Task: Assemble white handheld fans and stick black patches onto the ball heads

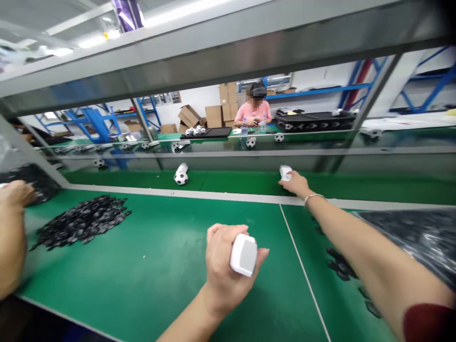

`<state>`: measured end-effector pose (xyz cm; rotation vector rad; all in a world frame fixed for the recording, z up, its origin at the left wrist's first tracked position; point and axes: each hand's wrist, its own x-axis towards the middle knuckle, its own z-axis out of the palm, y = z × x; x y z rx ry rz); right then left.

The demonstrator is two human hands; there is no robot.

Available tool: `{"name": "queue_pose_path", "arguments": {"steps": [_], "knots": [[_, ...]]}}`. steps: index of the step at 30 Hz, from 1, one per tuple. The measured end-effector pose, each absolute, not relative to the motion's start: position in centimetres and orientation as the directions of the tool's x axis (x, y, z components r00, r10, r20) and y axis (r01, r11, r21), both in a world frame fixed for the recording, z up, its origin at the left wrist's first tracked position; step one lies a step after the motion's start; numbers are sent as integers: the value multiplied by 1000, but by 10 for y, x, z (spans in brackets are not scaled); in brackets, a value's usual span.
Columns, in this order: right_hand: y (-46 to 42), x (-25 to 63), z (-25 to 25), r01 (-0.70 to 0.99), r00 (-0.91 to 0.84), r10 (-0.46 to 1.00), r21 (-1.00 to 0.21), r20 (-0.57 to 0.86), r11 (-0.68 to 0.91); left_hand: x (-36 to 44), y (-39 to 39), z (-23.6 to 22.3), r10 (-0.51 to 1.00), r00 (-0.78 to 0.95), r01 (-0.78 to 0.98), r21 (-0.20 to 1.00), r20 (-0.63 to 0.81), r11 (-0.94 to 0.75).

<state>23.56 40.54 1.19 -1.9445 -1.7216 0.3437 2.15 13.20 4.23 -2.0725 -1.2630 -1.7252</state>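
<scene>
My left hand is in the middle foreground, above the green work surface. Its fingers are wrapped round a white plastic piece with rounded corners, whose grey end face points at me. Wearing a bracelet, my right hand reaches forward past the pale strip to the green conveyor belt. Between its fingers and thumb is a white handle-like piece, at or just above the belt; contact cannot be made out. Left of it on the belt lies a white handle with a soccer-ball end.
A pile of black plastic parts lies left. Loose black parts and a clear bag of black parts are right. At the left edge is another person's hand. A co-worker sits across. A metal frame spans overhead.
</scene>
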Motion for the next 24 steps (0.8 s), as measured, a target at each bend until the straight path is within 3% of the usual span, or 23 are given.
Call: {"name": "queue_pose_path", "arguments": {"steps": [3, 7, 9, 12, 16, 19, 21, 24], "knots": [[386, 237, 23, 847, 57, 991, -532, 121, 17, 22, 133, 42, 496, -47, 690, 388, 867, -612], [313, 232, 27, 810, -215, 969, -533, 119, 245, 22, 136, 40, 499, -61, 704, 391, 865, -593], [267, 230, 22, 681, -457, 851, -514, 259, 522, 23, 136, 39, 494, -44, 706, 377, 868, -600], [210, 230, 6, 563, -568, 749, -503, 342, 656, 25, 136, 37, 481, -3, 711, 340, 877, -616], [175, 231, -8, 548, -560, 761, -543, 327, 636, 28, 137, 34, 452, 60, 726, 272, 890, -631], [161, 227, 9, 501, -414, 800, -624, 435, 599, 31, 137, 31, 434, 130, 737, 206, 891, -643], [150, 220, 28, 335, -325, 813, -745, 482, 576, 33, 136, 29, 413, 185, 746, 146, 892, -650], [134, 207, 48, 95, -298, 867, -891, 399, 443, 36, 135, 26, 385, 247, 760, 68, 889, -646]]}}
